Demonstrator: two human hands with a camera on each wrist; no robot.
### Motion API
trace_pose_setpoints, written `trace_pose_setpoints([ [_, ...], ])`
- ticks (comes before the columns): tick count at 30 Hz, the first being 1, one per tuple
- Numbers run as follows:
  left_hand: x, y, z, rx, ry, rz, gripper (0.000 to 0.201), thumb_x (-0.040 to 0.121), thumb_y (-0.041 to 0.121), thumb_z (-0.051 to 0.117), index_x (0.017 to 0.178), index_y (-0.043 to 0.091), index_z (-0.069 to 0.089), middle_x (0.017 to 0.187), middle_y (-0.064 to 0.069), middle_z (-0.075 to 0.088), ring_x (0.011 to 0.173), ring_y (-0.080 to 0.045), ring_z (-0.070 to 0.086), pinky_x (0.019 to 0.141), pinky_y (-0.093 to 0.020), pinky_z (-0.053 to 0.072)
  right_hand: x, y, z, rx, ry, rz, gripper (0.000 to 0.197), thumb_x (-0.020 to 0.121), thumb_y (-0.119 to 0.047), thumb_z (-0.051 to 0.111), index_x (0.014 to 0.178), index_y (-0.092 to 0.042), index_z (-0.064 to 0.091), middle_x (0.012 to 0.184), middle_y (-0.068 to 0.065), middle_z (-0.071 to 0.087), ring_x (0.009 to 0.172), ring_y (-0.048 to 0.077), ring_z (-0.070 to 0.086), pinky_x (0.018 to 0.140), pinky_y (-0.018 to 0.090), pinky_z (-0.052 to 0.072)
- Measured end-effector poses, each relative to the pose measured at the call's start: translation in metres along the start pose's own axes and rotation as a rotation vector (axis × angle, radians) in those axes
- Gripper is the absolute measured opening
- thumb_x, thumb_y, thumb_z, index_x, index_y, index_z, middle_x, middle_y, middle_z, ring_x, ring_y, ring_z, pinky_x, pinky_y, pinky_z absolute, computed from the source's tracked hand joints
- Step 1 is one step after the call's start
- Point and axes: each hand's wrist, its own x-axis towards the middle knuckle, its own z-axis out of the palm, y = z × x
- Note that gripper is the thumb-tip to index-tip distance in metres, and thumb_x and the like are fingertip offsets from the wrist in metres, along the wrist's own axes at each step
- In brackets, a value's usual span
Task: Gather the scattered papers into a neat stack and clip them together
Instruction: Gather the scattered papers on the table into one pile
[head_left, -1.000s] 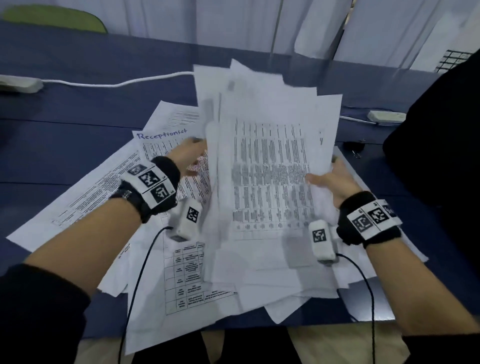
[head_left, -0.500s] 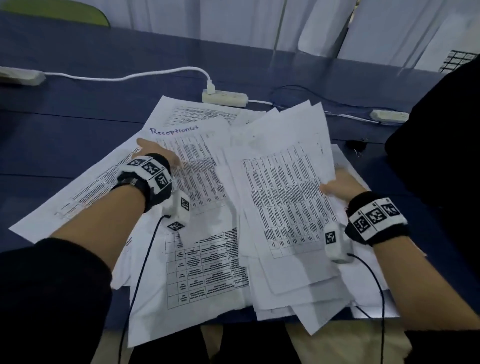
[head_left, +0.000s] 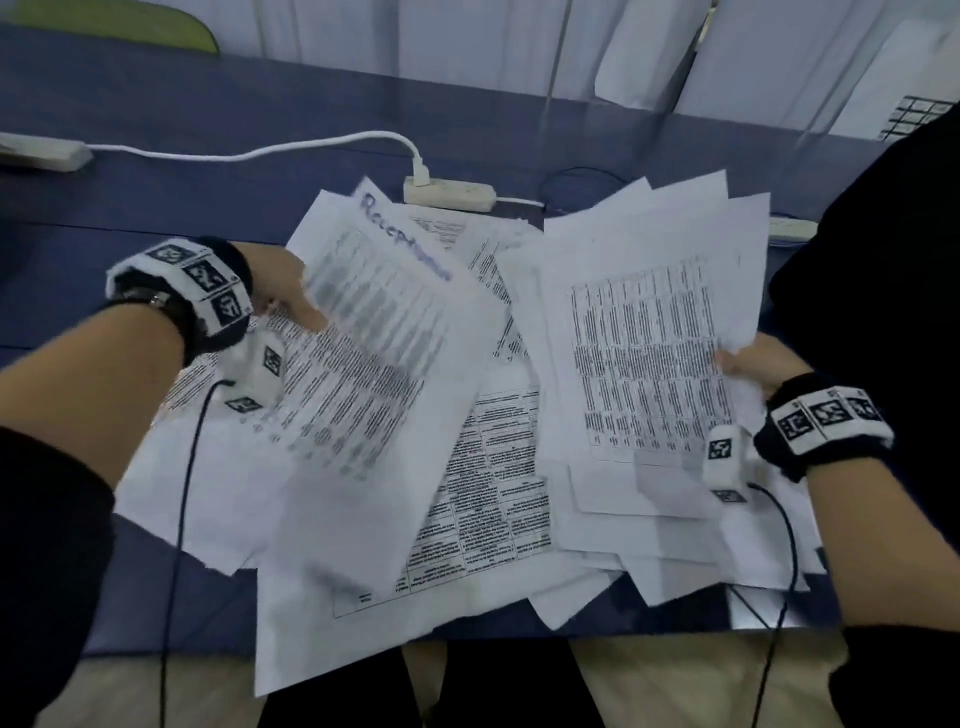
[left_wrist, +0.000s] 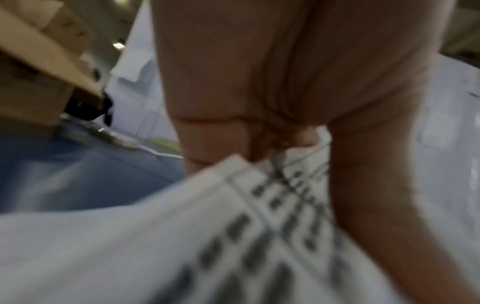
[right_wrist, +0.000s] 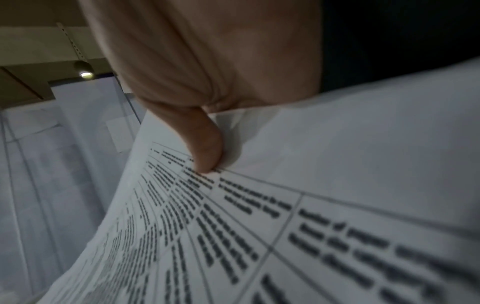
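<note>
Many printed white sheets lie scattered over the blue table (head_left: 156, 208). My left hand (head_left: 291, 296) grips the left edge of a sheet headed "Receptionist" (head_left: 384, 353) and lifts it off the pile; in the left wrist view the thumb (left_wrist: 376, 205) lies over that sheet (left_wrist: 207, 236). My right hand (head_left: 753, 364) holds the right edge of a loose bundle of sheets (head_left: 649, 353), tilted up at the right. In the right wrist view the thumb (right_wrist: 205, 144) presses on the bundle's top sheet (right_wrist: 259, 226). More sheets (head_left: 483, 483) lie flat between both. No clip shows.
A white power strip (head_left: 447, 193) with a plugged white cable (head_left: 260, 150) lies just behind the papers. A second strip (head_left: 36, 150) sits far left, another (head_left: 789, 228) at the right. Some papers overhang the table's near edge (head_left: 337, 634). A dark-clothed person (head_left: 883, 312) stands at right.
The bundle, held upright by both hands a second ago, has come down to the right in my right hand. My left hand let it go and lifted the "Receptionist" sheet.
</note>
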Motion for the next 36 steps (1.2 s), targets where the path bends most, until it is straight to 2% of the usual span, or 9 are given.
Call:
trace_pose_setpoints([
  [4, -0.017, 0.024, 0.024, 0.141, -0.076, 0.121, 0.034, 0.077, 0.024, 0.073, 0.064, 0.013, 0.044, 0.073, -0.004, 0.043, 0.059, -0.014, 0.034, 0.052, -0.021, 0.035, -0.001, -0.001, 0.006, -0.05, 0.007, 0.028, 0.029, 0.095, -0.008, 0.043, 0.119, 0.006, 0.05, 0.135, 0.028, 0.046, 0.115, 0.035, 0.049, 0.077, 0.026, 0.028],
  [7, -0.03, 0.049, 0.047, 0.179, -0.091, 0.273, 0.028, 0.081, 0.028, 0.069, 0.093, 0.009, 0.054, 0.091, 0.0, 0.044, 0.083, -0.016, 0.045, 0.075, -0.026, 0.039, 0.0, -0.005, 0.01, 0.026, 0.026, 0.056, 0.033, 0.095, -0.005, 0.043, 0.123, 0.01, 0.048, 0.136, 0.029, 0.046, 0.121, 0.038, 0.047, 0.078, 0.032, 0.034],
  [10, -0.036, 0.069, 0.07, 0.092, -0.176, 0.361, 0.044, 0.077, 0.031, 0.071, 0.107, 0.016, 0.043, 0.099, -0.005, 0.05, 0.097, -0.021, 0.049, 0.07, -0.019, 0.038, 0.0, -0.004, 0.013, 0.234, 0.052, 0.087, 0.042, 0.088, -0.003, 0.057, 0.126, 0.01, 0.048, 0.134, 0.022, 0.052, 0.124, 0.033, 0.049, 0.088, 0.029, 0.038],
  [11, -0.037, 0.074, 0.078, 0.072, -0.183, 0.371, 0.05, 0.077, 0.03, 0.072, 0.115, 0.017, 0.042, 0.109, -0.008, 0.053, 0.104, -0.023, 0.05, 0.079, -0.021, 0.041, 0.0, -0.004, 0.014, 0.276, 0.063, 0.094, 0.045, 0.085, -0.003, 0.061, 0.126, 0.01, 0.048, 0.133, 0.02, 0.053, 0.124, 0.032, 0.05, 0.093, 0.029, 0.038],
  [14, -0.035, 0.081, 0.098, 0.067, -0.161, 0.33, 0.091, 0.077, 0.023, 0.074, 0.147, 0.01, 0.017, 0.153, -0.01, 0.03, 0.137, -0.027, 0.034, 0.111, -0.036, 0.028, -0.004, -0.006, 0.015, 0.301, 0.077, 0.088, 0.045, 0.083, 0.0, 0.063, 0.124, 0.012, 0.05, 0.132, 0.023, 0.054, 0.123, 0.033, 0.051, 0.1, 0.034, 0.038],
  [21, -0.018, 0.041, 0.044, -0.083, 0.009, 0.222, 0.042, 0.068, 0.017, 0.08, 0.101, 0.001, 0.061, 0.108, -0.018, 0.066, 0.086, -0.024, 0.057, 0.07, -0.028, 0.043, -0.009, -0.006, 0.011, 0.29, 0.161, 0.033, 0.04, 0.087, -0.002, 0.057, 0.125, 0.009, 0.05, 0.132, 0.023, 0.053, 0.122, 0.033, 0.051, 0.097, 0.032, 0.039],
  [29, 0.014, -0.063, 0.008, -0.315, 0.333, -0.216, 0.071, 0.08, 0.024, 0.071, 0.136, -0.008, 0.04, 0.144, -0.025, 0.041, 0.131, -0.04, 0.04, 0.106, -0.043, 0.033, -0.025, -0.009, -0.002, 0.364, 0.129, 0.027, 0.036, 0.086, 0.001, 0.059, 0.12, 0.013, 0.053, 0.123, 0.022, 0.058, 0.108, 0.03, 0.057, 0.091, 0.035, 0.043],
  [32, 0.019, -0.079, 0.013, -0.233, 0.27, -0.304, 0.079, 0.081, 0.027, 0.069, 0.141, -0.008, 0.031, 0.15, -0.024, 0.031, 0.138, -0.041, 0.031, 0.114, -0.044, 0.026, -0.03, -0.013, 0.002, 0.255, 0.059, 0.023, 0.037, 0.087, -0.002, 0.059, 0.12, 0.013, 0.052, 0.113, 0.014, 0.058, 0.101, 0.023, 0.051, 0.081, 0.026, 0.034],
  [36, 0.034, -0.092, 0.024, -0.141, 0.221, -0.249, 0.083, 0.081, 0.039, 0.067, 0.144, -0.001, 0.031, 0.149, -0.022, 0.034, 0.136, -0.039, 0.035, 0.114, -0.046, 0.028, -0.031, -0.029, 0.016, 0.164, -0.07, -0.004, 0.048, 0.085, -0.007, 0.063, 0.129, 0.005, 0.048, 0.132, 0.018, 0.054, 0.118, 0.03, 0.052, 0.088, 0.024, 0.034],
])
